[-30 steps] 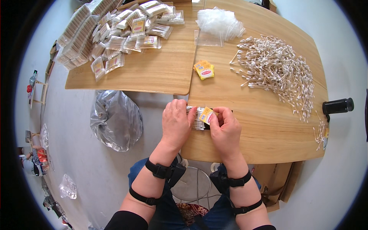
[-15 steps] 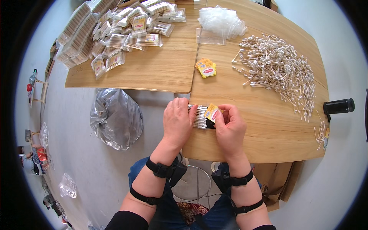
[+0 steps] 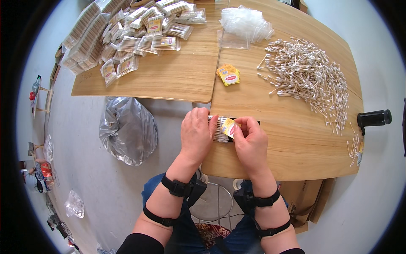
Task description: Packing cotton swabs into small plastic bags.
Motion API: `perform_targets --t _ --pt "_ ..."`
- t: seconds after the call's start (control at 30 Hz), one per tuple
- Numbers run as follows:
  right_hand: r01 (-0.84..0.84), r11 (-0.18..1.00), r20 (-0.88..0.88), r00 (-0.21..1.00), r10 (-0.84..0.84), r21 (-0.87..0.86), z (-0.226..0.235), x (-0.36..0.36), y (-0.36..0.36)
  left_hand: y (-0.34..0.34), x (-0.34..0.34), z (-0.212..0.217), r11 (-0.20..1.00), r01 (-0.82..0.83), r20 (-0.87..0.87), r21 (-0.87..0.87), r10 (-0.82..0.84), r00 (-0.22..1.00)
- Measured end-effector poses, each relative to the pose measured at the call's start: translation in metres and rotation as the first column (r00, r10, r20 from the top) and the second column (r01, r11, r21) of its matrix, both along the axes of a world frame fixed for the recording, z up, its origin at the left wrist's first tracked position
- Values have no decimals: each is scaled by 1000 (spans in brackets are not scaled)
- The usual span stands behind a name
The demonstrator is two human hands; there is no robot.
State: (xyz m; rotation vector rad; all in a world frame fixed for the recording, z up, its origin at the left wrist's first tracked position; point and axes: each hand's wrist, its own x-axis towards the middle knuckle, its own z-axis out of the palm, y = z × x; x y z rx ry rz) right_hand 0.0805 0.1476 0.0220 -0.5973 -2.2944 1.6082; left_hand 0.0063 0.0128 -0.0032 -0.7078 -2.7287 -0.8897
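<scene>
You have bright, even light here, with soft shadows and pale glints on the grey plastic bag. Your yellow card looks reasonably sharp, though its fine print is hard to judge. Fisheye bending curves the table, and black vignetting swallows your corners.

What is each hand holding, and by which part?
The right hand pinches a yellow card by its right side. The left hand is at the left end of a cotton swab row; its grip is hidden.

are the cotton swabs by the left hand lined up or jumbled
Lined up: the swabs lie side by side in a row, partly hidden by the yellow card.
</scene>
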Motion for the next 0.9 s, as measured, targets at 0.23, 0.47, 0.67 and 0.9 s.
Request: perform_targets --t 0.23,0.47,0.67,0.9 --pt "-15 981 70 997 29 -195 1 -4 8 -1 0 -1 1000 4 -3 11 -4 1000" --pt "-90 979 101 989 109 -182 -2 -5 9 0 0 -1 1000 8 -2 24 -8 1000" --pt "-109 994 47 993 110 -23 6 -10 -2 -1 0 -1 999 12 10 38 -13 1000" --pt "-109 993 5 994 109 -36 -10 -10 5 -10 -8 -3 962 -68 186 265 18 982"
